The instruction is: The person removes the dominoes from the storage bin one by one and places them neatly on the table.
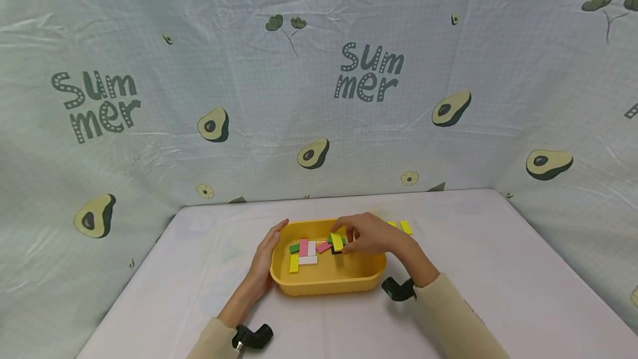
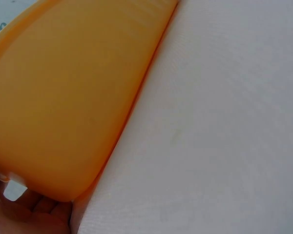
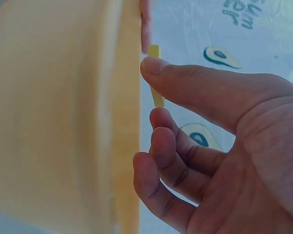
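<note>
A yellow plastic tub [image 1: 329,287] stands on the table with small coloured rectangular blocks inside. My left hand [image 1: 264,254] holds the tub's left end, fingers along the outer wall; in the left wrist view part of this hand [image 2: 34,217] shows at the tub's lower corner. Over the tub's right half, my right hand [image 1: 366,232] pinches a yellow block [image 1: 336,241]. In the right wrist view the thumb presses on that yellow block [image 3: 157,90], and the other fingers are bent. Below it in the tub lie a green block and a black block [image 1: 336,251], both partly hidden.
In the tub's left half, pink [image 1: 303,247], white [image 1: 308,260], yellow [image 1: 294,263] and green [image 1: 294,249] blocks lie close together. Another pink block [image 1: 324,247] lies near the middle. Beyond the right hand, yellow blocks [image 1: 406,227] lie on the white-covered table [image 1: 473,270]. A printed sheet [image 1: 259,82] hangs behind.
</note>
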### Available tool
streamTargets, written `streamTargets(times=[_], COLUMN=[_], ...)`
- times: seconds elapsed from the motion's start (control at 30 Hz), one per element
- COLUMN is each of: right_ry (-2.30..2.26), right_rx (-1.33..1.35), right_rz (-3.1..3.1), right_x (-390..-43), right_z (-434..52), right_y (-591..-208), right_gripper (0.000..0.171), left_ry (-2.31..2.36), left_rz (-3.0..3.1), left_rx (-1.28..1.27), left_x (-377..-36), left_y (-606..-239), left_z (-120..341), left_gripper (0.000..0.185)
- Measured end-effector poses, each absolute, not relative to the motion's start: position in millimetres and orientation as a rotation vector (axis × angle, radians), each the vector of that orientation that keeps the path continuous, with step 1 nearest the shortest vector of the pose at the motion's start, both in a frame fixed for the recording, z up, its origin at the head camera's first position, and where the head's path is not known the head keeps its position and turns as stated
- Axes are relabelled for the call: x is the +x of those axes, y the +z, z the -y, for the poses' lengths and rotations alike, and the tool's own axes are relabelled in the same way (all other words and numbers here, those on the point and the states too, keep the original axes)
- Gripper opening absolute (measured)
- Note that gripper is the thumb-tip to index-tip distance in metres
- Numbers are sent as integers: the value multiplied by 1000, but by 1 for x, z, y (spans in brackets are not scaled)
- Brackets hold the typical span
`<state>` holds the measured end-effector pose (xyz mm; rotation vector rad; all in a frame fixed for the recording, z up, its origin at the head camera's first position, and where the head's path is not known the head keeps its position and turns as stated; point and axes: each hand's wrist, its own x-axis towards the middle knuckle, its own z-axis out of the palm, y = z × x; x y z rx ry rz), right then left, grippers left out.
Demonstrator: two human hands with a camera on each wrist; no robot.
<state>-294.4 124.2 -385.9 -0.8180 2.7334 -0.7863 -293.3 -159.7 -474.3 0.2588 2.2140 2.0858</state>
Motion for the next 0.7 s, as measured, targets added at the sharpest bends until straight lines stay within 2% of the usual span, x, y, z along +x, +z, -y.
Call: streamTargets(times=[0.7], right_ry=[-861], right_rx=[-788], right_rz=[-2752], right_x=[-301], right_z=[-161], right_y=[-381], right_gripper=[43], left_ry=[2084], left_rz=[-2191], left_rx=[228], left_x=[-296], left_y=[-476], left_z=[159], left_gripper=[52])
